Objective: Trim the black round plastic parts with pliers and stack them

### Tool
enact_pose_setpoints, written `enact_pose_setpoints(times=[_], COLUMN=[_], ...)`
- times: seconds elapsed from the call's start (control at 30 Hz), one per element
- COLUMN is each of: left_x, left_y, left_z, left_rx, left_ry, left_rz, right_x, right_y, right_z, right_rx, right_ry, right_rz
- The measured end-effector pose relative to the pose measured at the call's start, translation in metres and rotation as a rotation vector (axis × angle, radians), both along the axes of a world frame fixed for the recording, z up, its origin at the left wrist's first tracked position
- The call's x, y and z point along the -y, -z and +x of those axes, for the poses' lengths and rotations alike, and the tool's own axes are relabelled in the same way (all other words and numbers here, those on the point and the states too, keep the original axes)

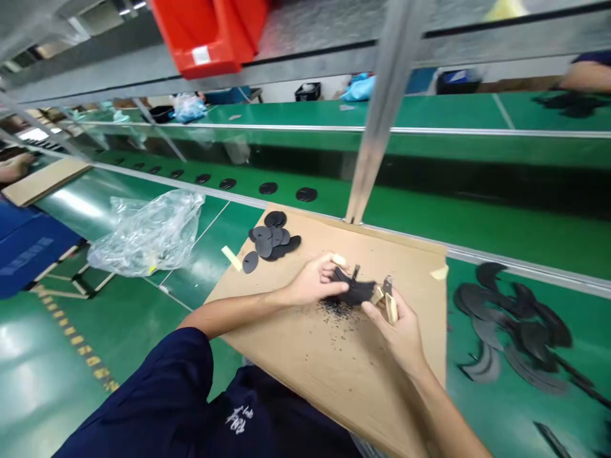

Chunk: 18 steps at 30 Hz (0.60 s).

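Observation:
My left hand is closed on the left end of a curved black part, with the thumb on top. A pale yellow covering shows on one of its fingertips. A small stub stands up from the part's upper edge. My right hand is closed around a pair of small nippers with a metal head, beside the part's right end; its fingers partly hide the handles. Black crumbs lie scattered below the part on the brown cardboard sheet.
Black discs lie in a pile at the cardboard's far left. Curved black pieces are heaped on the green bench to the right. More discs line the green belt behind. A metal post stands ahead; a clear plastic bag lies left.

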<state>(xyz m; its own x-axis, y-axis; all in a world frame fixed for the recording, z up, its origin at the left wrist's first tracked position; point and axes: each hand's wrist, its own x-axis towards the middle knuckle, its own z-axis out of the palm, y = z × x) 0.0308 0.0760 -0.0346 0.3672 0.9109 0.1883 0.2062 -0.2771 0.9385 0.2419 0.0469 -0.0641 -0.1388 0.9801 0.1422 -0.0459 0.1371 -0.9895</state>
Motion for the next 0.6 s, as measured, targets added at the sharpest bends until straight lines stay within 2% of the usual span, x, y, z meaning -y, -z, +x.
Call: enact_pose_setpoints(times=[0.07,0.13,0.17,0.23,0.3,0.33,0.43,0.6], left_x=[0.01,0.01,0.006,-0.004,-0.012,-0.014,-0.015,-0.021], left_y=[-0.001,-0.013,-0.02,-0.034,-0.044,-0.046,-0.046,-0.038], left_z=[-0.016,-0.045,-0.064,-0.107,-0.148,-0.164,-0.191,-0.189], left_rx=[-0.146,-0.324,-0.423,-0.757,-1.079,-1.179,-1.259,-1.238], left_ry=[0.082,0.11,0.081,-0.05,-0.142,-0.153,-0.087,0.001], left_rz=[0.09,0.217,0.271,0.369,0.385,0.369,0.312,0.314], right_x=[0.003,0.006,0.007,0.007,0.006,0.005,-0.001,-0.012], right_y=[-0.015,-0.022,-0.023,-0.022,-0.018,-0.016,-0.011,-0.018], right_z=[-0.01,-0.015,-0.016,-0.016,-0.016,-0.017,-0.024,-0.04], right_rx=[0.013,0.068,0.094,0.126,0.125,0.118,0.096,0.063], right_ry=[-0.033,-0.021,0.001,0.053,0.084,0.087,0.076,0.018], right_rz=[-0.06,-0.081,-0.082,-0.086,-0.111,-0.129,-0.162,-0.152])
